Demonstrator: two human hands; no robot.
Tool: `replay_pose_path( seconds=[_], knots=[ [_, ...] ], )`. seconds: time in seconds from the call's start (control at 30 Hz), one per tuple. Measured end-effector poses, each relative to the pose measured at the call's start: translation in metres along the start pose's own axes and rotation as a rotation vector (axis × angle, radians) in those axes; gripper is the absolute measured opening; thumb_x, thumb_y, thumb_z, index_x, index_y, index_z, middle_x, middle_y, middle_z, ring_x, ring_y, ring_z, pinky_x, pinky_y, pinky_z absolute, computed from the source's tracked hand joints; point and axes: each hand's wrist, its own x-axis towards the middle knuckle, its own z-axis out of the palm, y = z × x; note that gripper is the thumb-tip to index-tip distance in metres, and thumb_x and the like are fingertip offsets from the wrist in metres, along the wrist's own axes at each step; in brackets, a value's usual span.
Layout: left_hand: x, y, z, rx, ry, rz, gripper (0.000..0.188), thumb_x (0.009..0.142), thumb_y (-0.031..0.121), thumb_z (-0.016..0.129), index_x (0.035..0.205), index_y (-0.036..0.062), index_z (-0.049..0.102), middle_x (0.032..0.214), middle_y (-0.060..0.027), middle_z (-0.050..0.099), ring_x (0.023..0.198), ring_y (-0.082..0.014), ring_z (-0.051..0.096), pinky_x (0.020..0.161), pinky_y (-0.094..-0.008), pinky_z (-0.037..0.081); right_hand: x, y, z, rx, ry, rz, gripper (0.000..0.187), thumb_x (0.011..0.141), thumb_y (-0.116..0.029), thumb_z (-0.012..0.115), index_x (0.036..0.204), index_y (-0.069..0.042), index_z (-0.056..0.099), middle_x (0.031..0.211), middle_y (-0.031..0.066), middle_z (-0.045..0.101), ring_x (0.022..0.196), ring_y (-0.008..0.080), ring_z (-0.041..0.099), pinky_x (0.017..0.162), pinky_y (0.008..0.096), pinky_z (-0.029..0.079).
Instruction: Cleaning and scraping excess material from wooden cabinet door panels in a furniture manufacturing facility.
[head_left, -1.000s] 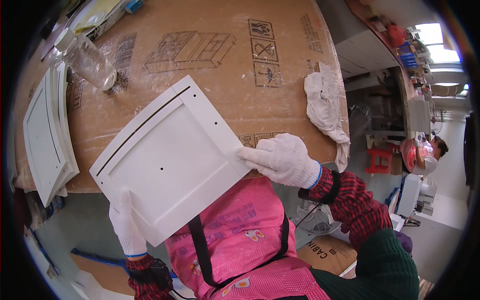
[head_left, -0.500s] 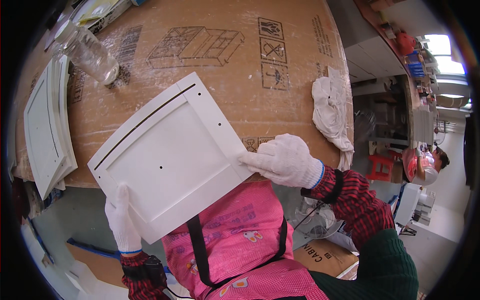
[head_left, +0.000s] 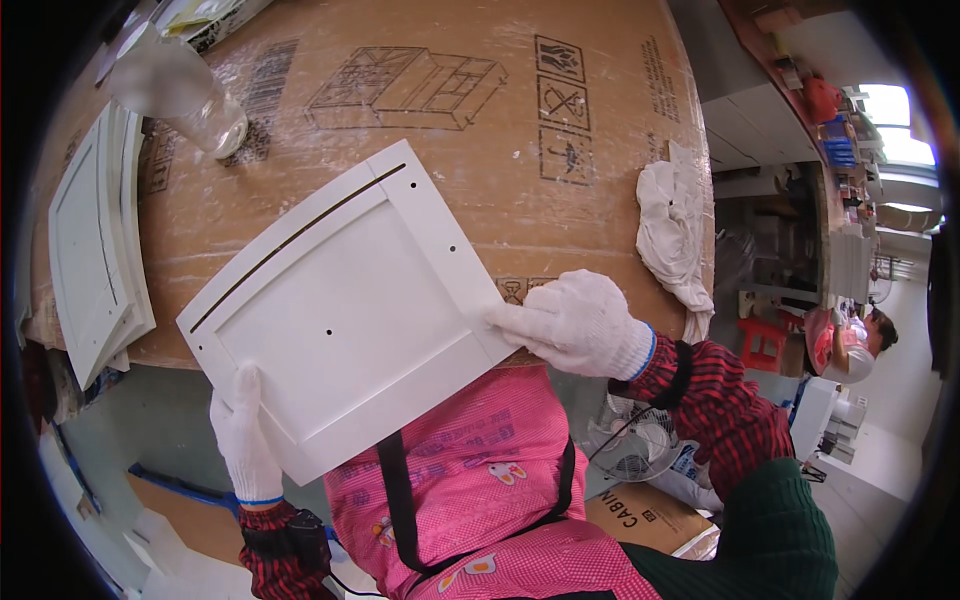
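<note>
A white cabinet door panel (head_left: pixel 360 290) with a curved, dark-slotted far edge and several small holes lies tilted across the table's near edge. My gloved left hand (head_left: pixel 245 440) is closed on its lower left edge, with the thumb on the face and the other fingers hidden beneath. At the right edge, my gloved right hand (head_left: pixel 575 325) presses its extended fingers on the panel's frame, the other fingers curled; anything under them is hidden.
Several similar panels (head_left: pixel 85 240) are stacked at the left. A clear jar (head_left: pixel 225 125), partly blurred, stands on the cardboard-covered table (head_left: pixel 430 90). A white cloth (head_left: pixel 670 225) lies at the right edge. Beyond are a floor fan (head_left: pixel 635 440), a red stool (head_left: pixel 762 345) and another person (head_left: pixel 855 345).
The view has shifted slightly, so the table and panel appear a little further right. Both hands keep nearly the same places on the panel.
</note>
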Motion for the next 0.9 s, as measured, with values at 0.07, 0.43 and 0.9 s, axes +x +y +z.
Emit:
replay_pose_path(
  seconds=[0.07,0.43,0.9],
  knots=[
    [0.000,0.000,0.000,-0.027,-0.008,-0.003,0.053,0.103,0.032,0.069,0.139,-0.0040,0.056,0.122,-0.0085,0.066,0.107,-0.0169,0.064,0.093,-0.0309,0.052,0.000,-0.001,0.001,-0.010,0.005,0.040,0.028,0.091,-0.030,0.073,0.118,-0.024,0.074,0.068,0.0014,0.055,0.058,0.0231,0.060,0.050,0.0401,0.043],
    [0.003,-0.005,-0.004,-0.011,-0.027,0.026,0.052,0.102,0.032,0.069,0.138,-0.0038,0.057,0.122,-0.0080,0.066,0.107,-0.0162,0.064,0.094,-0.0316,0.052,0.011,-0.001,-0.012,-0.112,-0.142,0.046,0.033,0.089,-0.026,0.065,0.122,-0.028,0.070,0.071,0.0035,0.059,0.061,0.0259,0.063,0.051,0.0425,0.048],
    [-0.041,-0.021,0.090,-0.312,0.115,0.079,0.045,0.106,0.028,0.063,0.139,-0.0023,0.057,0.128,-0.0093,0.064,0.115,-0.0197,0.062,0.101,-0.0356,0.051,0.010,-0.070,0.028,0.194,0.480,0.460,0.029,0.086,-0.004,0.078,0.114,-0.011,0.077,0.084,0.0082,0.066,0.071,0.0260,0.066,0.064,0.0354,0.054]
  ],
)
